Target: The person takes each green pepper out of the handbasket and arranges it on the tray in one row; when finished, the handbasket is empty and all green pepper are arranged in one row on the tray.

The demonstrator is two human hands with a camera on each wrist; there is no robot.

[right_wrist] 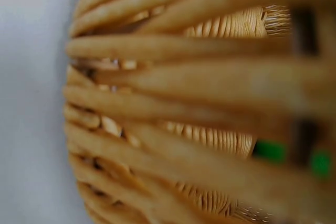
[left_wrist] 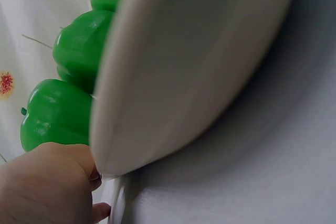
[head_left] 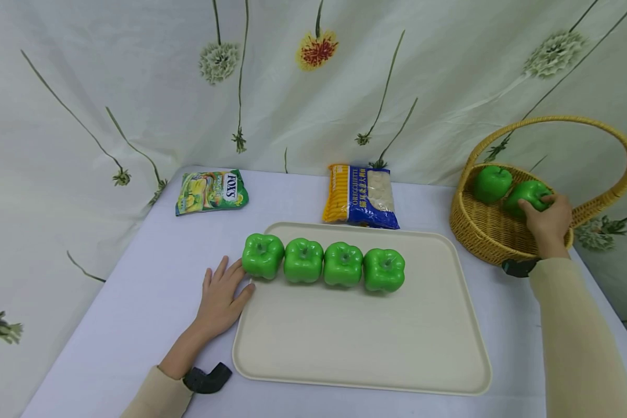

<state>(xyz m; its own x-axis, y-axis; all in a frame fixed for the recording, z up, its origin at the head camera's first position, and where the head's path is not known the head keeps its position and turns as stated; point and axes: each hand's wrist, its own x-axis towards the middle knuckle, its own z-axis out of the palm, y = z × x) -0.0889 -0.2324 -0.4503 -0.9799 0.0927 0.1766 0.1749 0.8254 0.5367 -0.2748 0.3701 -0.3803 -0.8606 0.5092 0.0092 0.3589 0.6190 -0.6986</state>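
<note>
Your right hand [head_left: 550,223] pinches a green pepper [head_left: 525,194]; left hand [head_left: 222,299] lies spread. Snagging the basket handle [head_left: 569,119] could knock it loose.

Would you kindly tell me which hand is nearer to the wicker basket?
Right: the right hand reaches into the basket, gripping a green pepper; the left hand is away, at the left edge of the tray.

Left hand [head_left: 222,302]: I see it palm down, its fingers spread and rather straight.
Right hand [head_left: 550,225]: I see thumb and fingers curled in a grip.
Right arm [head_left: 580,337]: stretched forward.
</note>
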